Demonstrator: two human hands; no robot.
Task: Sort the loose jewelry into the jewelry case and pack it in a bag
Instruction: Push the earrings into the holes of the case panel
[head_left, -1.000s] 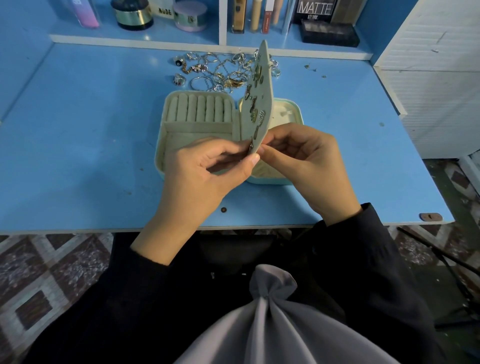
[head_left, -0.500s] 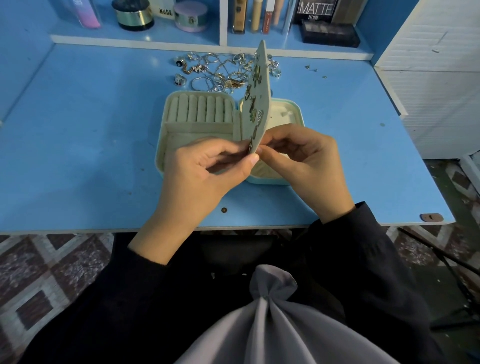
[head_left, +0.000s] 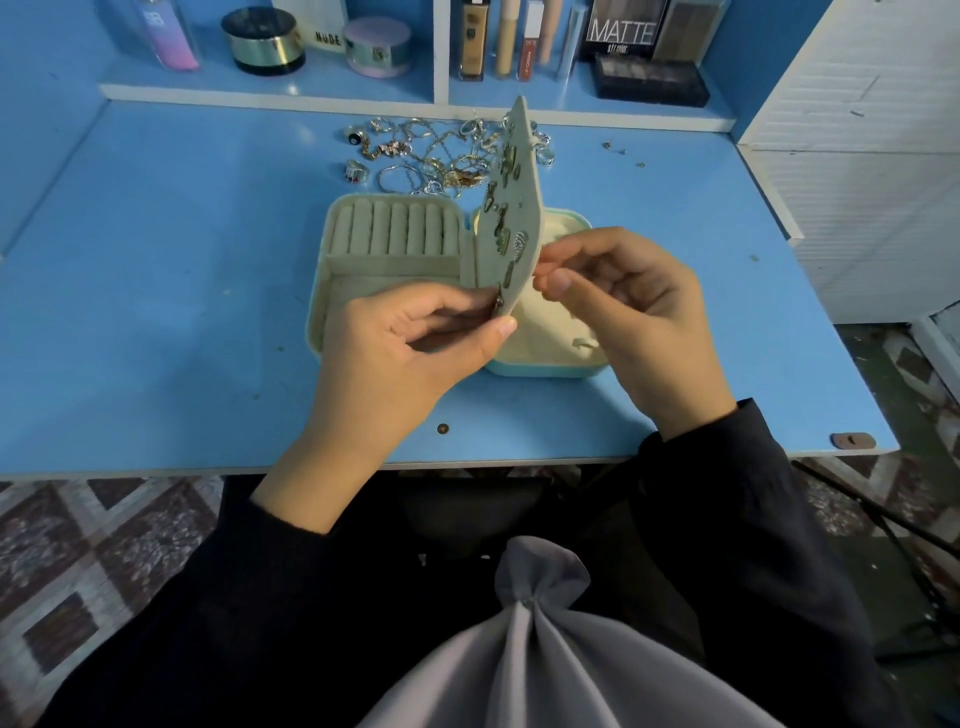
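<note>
Two halves of the open jewelry case (head_left: 545, 370) lie mid-frame, ring rolls (head_left: 395, 228) in the left one. An earring panel (head_left: 519, 208) studded with earrings stands between them. The left hand (head_left: 405, 353) pinches its lower edge. The right hand (head_left: 634, 312) has its fingertips together behind the panel, its grasp unclear. Loose jewelry (head_left: 431, 150) lies above.

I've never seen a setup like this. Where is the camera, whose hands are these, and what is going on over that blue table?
No machine here: a person works with bare hands, and one wide camera worn on their head looks down at them. On the blue table lies an open jewelry case with ring rolls. Its earring panel stands upright, studded with earrings. The left hand pinches an earring at the panel's lower edge. The right hand has curled fingertips at the panel's back, and what they pinch is hidden. Behind the case lies loose jewelry, rings and chains in a heap. Cosmetics stand on the shelf beyond.
</note>
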